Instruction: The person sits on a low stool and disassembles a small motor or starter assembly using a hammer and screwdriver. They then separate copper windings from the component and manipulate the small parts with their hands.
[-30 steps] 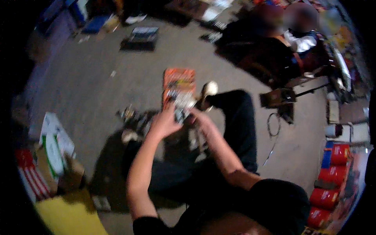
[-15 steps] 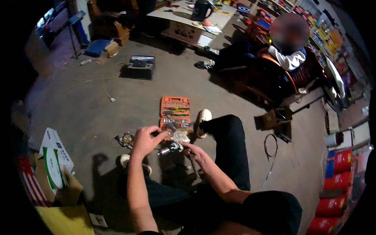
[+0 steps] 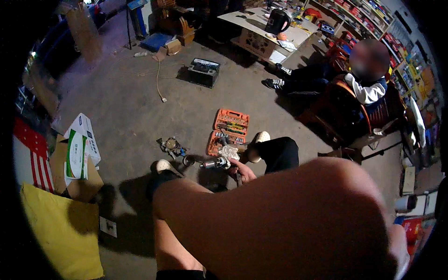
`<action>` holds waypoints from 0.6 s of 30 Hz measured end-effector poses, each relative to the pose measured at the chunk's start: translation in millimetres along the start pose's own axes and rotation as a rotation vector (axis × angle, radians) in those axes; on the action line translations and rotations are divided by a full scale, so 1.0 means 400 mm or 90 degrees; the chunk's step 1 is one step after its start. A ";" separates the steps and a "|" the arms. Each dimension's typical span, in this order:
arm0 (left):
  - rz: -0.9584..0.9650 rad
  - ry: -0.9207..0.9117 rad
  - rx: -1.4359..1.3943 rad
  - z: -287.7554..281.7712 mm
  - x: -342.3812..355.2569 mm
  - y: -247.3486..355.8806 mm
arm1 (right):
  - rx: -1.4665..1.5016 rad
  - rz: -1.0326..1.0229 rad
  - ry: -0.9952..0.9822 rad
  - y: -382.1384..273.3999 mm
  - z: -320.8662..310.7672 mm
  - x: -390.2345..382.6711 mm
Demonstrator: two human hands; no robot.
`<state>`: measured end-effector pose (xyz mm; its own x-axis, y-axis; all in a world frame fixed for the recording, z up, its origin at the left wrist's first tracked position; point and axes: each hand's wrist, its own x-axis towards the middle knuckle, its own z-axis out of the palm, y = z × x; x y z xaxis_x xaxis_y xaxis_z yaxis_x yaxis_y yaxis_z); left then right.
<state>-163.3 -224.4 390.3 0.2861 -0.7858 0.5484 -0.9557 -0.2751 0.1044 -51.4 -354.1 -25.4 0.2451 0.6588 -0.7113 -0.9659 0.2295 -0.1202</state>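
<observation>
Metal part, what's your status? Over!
Right grip touching metal part. Left grip unclear. Orange tool case just beyond. Left arm blocking lower view.

Left arm (image 3: 275, 219) hides right forearm; details on metal part (image 3: 216, 163), orange case (image 3: 212, 148) too small to tell.

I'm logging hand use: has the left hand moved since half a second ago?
Yes. The left hand has moved away from the open orange plastic tool case, back toward the camera, to the picture's lower right.
</observation>
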 end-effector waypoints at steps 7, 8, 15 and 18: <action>-0.236 0.336 0.049 0.085 -0.099 0.014 | -0.193 -0.169 0.098 0.013 -0.073 0.026; -0.391 0.415 0.008 0.158 -0.148 -0.051 | -0.250 -0.229 0.098 -0.003 -0.099 0.042; -1.096 0.326 -0.549 0.661 -0.679 -0.290 | -0.403 -0.258 0.203 0.008 -0.001 0.026; -1.039 0.493 -1.085 0.696 -0.644 -0.261 | -0.395 -0.296 0.167 -0.006 0.017 -0.025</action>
<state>-118.2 -147.4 7.2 0.8075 -0.1671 -0.5656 0.5414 0.5905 0.5985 -50.9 -356.3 -13.3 0.6788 0.3870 -0.6241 -0.6601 -0.0508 -0.7495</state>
